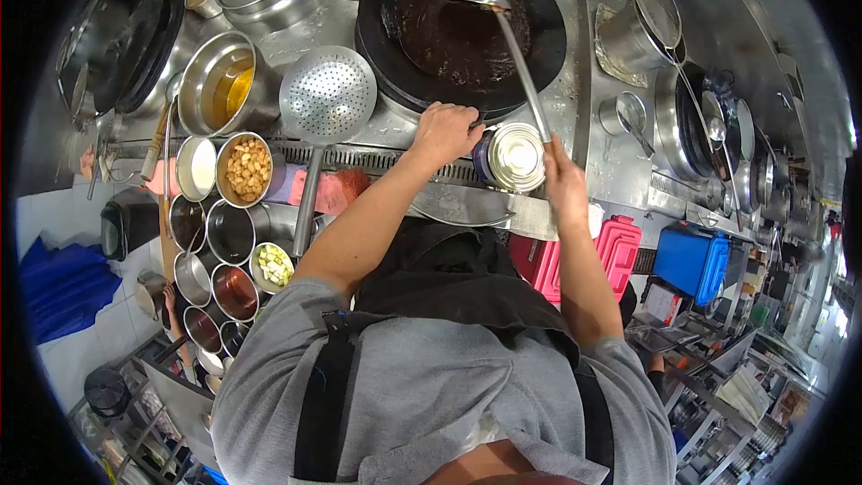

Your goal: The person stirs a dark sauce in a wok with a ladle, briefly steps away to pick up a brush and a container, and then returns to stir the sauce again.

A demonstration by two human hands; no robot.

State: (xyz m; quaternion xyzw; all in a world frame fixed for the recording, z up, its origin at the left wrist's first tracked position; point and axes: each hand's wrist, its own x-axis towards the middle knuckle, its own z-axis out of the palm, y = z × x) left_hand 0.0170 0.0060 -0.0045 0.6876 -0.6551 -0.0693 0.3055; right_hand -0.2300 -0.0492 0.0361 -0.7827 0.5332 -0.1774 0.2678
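A dark wok (549, 45) sits at the back of the steel counter, its inside coated with a dark brown residue. My left hand (446, 133) is closed at the wok's near rim, where a handle partly shows beside the fingers. In my right hand (566, 184) is the handle of a long ladle (523, 67), whose bowl rests inside the wok, left of the shaft. Between my hands stands a tin can (515, 158) with a shiny pale top. A perforated skimmer (329, 94) lies to the left of the wok, its handle pointing toward me.
Left of me are a pot of yellow oil (193, 99), a container of browned cubes (249, 170), a bowl of pale green pieces (272, 266) and several metal pots. To the right stand a strainer over a pot (628, 40), a small cup (620, 114) and pink bins (618, 251).
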